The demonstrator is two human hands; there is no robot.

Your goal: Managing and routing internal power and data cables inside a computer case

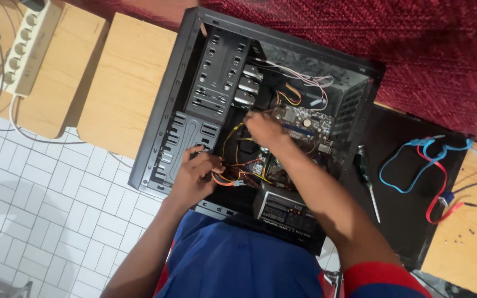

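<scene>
While I watched from above, my left hand (pixel 197 174) pinched the orange-yellow wire bundle (pixel 233 177) near the power supply (pixel 288 212); wires ran rightward toward my right hand (pixel 263 129), nearer the circuit board (pixel 305 124), fingers curled, grasp unclear, inside the computer case (pixel 155 127).

- An open computer case (pixel 164 118) lies on its side across two wooden benches (pixel 125 83).
- Inside it, the drive cage (pixel 219 69) sits left of the motherboard (pixel 305 124); the power supply (pixel 288 212) lies nearest the person.
- The left hand (pixel 194 176) is on a cable bundle (pixel 238 176) beside the cage.
- The right hand (pixel 263 129) rests at the motherboard.
- A screwdriver (pixel 368 182) lies right of the case, data cables (pixel 426 165) farther right.
- A power strip (pixel 26 47) lies on the far-left bench.
</scene>
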